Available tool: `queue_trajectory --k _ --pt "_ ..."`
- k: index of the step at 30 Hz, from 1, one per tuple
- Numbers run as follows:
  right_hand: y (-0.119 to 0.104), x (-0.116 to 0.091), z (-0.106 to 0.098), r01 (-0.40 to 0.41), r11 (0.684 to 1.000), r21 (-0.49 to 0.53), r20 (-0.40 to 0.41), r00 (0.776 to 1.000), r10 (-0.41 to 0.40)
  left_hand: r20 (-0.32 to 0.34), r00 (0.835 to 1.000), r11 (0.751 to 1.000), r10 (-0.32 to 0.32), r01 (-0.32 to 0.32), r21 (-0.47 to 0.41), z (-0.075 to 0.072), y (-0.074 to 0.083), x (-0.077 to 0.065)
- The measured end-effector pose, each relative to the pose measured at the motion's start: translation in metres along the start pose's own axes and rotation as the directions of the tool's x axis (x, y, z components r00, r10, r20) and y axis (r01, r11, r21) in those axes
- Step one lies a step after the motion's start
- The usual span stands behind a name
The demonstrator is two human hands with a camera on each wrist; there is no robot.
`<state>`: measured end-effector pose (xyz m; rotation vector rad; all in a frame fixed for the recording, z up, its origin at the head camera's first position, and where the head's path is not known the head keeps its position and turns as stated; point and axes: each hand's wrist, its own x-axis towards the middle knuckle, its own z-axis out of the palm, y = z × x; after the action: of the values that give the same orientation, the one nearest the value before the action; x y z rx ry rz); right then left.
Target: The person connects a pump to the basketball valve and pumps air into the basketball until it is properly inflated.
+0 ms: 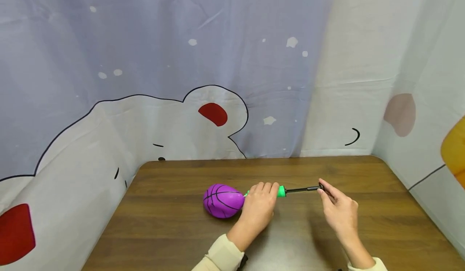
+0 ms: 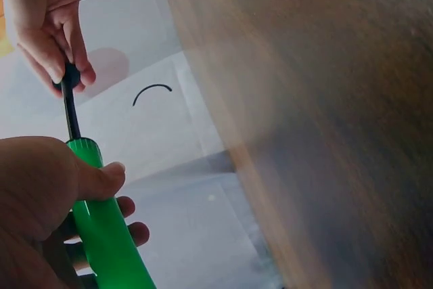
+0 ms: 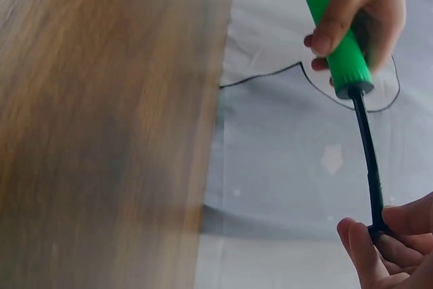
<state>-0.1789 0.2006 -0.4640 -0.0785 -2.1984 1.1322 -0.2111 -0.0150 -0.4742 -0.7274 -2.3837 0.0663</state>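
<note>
My left hand grips the green barrel of a hand pump, its fingers and thumb wrapped round it. To the right, my right hand pinches the black handle at the end of the pump's black rod, which is drawn well out of the barrel. A purple ball with black lines, slack and pear-shaped, sits at the pump's left end. Its narrow end points at the pump, and my left hand partly hides where they meet.
Below the hands lies a brown wooden table. A printed curtain with cartoon shapes hangs along its back edge and both sides. A small dark object shows beside the left sleeve.
</note>
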Motion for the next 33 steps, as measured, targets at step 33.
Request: queue_trajectory --k 33 --pt "-0.010 -0.022 0.037 0.227 0.973 0.045 -0.005 0.974 -0.227 0.049 0.999 1.000 0.007 -0.009 0.026 -0.004 0.010 -0.001"
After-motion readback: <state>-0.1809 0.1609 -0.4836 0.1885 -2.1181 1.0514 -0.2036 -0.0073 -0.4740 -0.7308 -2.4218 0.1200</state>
